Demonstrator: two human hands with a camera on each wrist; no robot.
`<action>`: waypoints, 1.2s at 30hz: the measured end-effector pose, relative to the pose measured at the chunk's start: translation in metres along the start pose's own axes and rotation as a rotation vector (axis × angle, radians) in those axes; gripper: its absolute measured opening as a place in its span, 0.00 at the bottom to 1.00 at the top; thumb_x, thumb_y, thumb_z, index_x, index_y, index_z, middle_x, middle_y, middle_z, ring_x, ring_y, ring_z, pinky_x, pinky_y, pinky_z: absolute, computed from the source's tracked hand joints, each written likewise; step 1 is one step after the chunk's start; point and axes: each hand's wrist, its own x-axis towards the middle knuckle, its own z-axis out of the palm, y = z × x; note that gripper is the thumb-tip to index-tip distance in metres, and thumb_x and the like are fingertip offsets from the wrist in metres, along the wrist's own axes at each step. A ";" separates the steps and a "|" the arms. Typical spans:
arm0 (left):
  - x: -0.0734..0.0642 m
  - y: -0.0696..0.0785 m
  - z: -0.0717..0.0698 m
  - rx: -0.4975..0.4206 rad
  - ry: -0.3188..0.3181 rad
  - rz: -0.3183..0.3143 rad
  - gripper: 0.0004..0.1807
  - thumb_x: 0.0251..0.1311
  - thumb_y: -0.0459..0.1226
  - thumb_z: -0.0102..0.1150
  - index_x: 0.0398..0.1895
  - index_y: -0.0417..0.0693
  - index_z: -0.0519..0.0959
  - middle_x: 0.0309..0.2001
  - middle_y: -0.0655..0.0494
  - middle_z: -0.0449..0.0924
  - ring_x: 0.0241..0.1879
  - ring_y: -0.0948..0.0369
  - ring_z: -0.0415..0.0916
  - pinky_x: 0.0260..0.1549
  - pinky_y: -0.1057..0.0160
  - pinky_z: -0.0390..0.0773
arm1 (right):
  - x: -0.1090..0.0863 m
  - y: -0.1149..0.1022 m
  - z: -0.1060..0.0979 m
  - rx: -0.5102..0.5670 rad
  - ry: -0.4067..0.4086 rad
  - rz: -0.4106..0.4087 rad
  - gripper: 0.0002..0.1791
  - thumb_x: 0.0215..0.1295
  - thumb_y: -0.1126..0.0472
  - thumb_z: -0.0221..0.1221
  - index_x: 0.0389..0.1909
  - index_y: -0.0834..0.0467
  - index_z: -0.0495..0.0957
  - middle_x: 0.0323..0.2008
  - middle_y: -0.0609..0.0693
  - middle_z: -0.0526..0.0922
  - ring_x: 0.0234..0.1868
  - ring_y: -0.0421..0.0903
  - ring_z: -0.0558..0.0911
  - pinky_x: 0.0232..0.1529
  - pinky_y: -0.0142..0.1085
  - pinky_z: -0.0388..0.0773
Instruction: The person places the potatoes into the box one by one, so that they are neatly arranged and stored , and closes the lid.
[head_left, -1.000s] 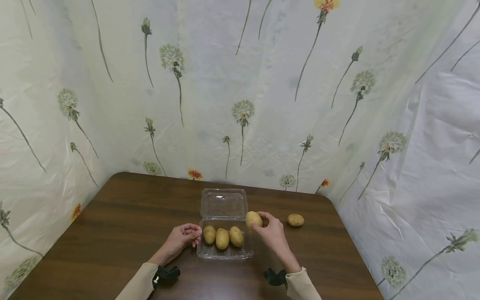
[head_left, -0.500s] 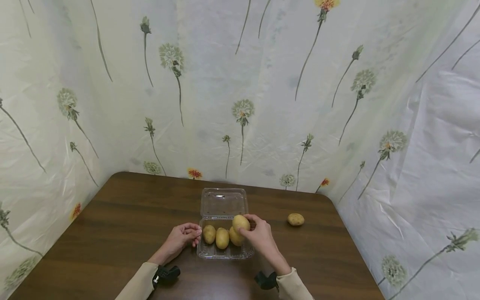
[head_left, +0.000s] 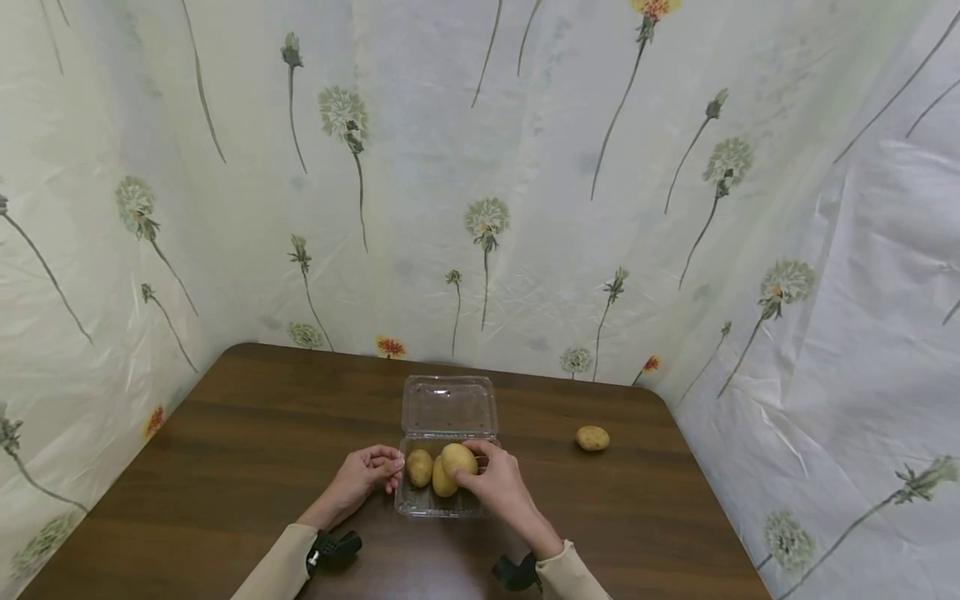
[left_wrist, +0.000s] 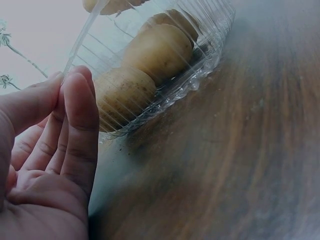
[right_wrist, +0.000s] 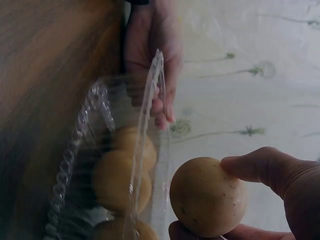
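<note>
Hovering over the container (head_left: pixel 429 507), right hand (head_left: pixel 500 484) holds a potato (head_left: pixel 457 459); left hand (head_left: pixel 363 481) pinches rim (left_wrist: pixel 85 36).

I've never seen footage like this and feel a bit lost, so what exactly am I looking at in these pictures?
There is no machine here, just a person's two bare hands. The wide picture comes from a camera worn on the head, looking forward and down. The two close-ups come from cameras worn on the wrists, one watching each hand.

On the brown wooden-looking table sits a clear plastic box with its lid open. Three oval yellow potatoes lie inside, and a loose yellow-brown potato rests on the table.

The left hand pinches the box's rim. The right hand holds another smooth yellow potato above the box.
</note>
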 end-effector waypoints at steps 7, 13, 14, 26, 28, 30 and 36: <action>0.000 -0.001 0.000 -0.002 -0.001 -0.006 0.12 0.64 0.34 0.59 0.44 0.35 0.72 0.27 0.60 0.81 0.25 0.66 0.77 0.26 0.70 0.78 | -0.002 0.001 0.012 -0.029 -0.022 -0.038 0.24 0.49 0.63 0.68 0.49 0.64 0.79 0.45 0.59 0.84 0.39 0.51 0.86 0.35 0.31 0.81; 0.001 -0.002 -0.001 0.007 0.001 0.002 0.13 0.64 0.34 0.59 0.45 0.32 0.72 0.27 0.60 0.81 0.25 0.66 0.77 0.25 0.69 0.78 | -0.004 0.000 0.019 -0.043 -0.034 -0.074 0.24 0.48 0.61 0.69 0.48 0.65 0.79 0.42 0.59 0.84 0.37 0.49 0.85 0.35 0.30 0.80; 0.001 -0.002 -0.001 0.008 0.000 0.002 0.13 0.64 0.33 0.59 0.45 0.32 0.71 0.27 0.60 0.81 0.25 0.66 0.77 0.25 0.69 0.78 | -0.005 0.000 0.020 -0.042 -0.036 -0.075 0.24 0.48 0.61 0.69 0.48 0.65 0.79 0.42 0.59 0.84 0.37 0.49 0.85 0.35 0.30 0.80; 0.001 -0.001 -0.001 0.018 -0.004 -0.003 0.14 0.64 0.34 0.59 0.46 0.31 0.71 0.27 0.60 0.81 0.25 0.67 0.78 0.25 0.70 0.78 | -0.007 0.001 0.032 0.000 -0.094 -0.106 0.27 0.48 0.63 0.70 0.51 0.69 0.78 0.43 0.60 0.83 0.37 0.48 0.85 0.35 0.31 0.82; 0.001 -0.001 -0.001 0.017 -0.001 -0.001 0.13 0.64 0.34 0.59 0.45 0.33 0.72 0.27 0.60 0.81 0.25 0.67 0.78 0.25 0.70 0.78 | -0.007 0.000 0.033 -0.011 -0.094 -0.114 0.27 0.47 0.63 0.70 0.50 0.68 0.78 0.43 0.58 0.84 0.38 0.46 0.84 0.36 0.32 0.81; 0.001 0.000 0.000 0.016 0.001 0.000 0.12 0.64 0.34 0.59 0.44 0.34 0.72 0.27 0.60 0.81 0.25 0.67 0.78 0.25 0.70 0.78 | -0.007 0.000 0.035 -0.032 -0.099 -0.125 0.25 0.47 0.62 0.70 0.48 0.66 0.79 0.43 0.56 0.84 0.40 0.44 0.81 0.38 0.33 0.80; 0.002 -0.001 -0.001 0.012 -0.001 0.002 0.12 0.64 0.34 0.59 0.44 0.34 0.72 0.27 0.60 0.81 0.25 0.66 0.78 0.25 0.70 0.78 | -0.008 0.000 0.039 -0.097 -0.113 -0.149 0.24 0.49 0.61 0.70 0.47 0.66 0.79 0.51 0.58 0.82 0.46 0.48 0.80 0.44 0.37 0.80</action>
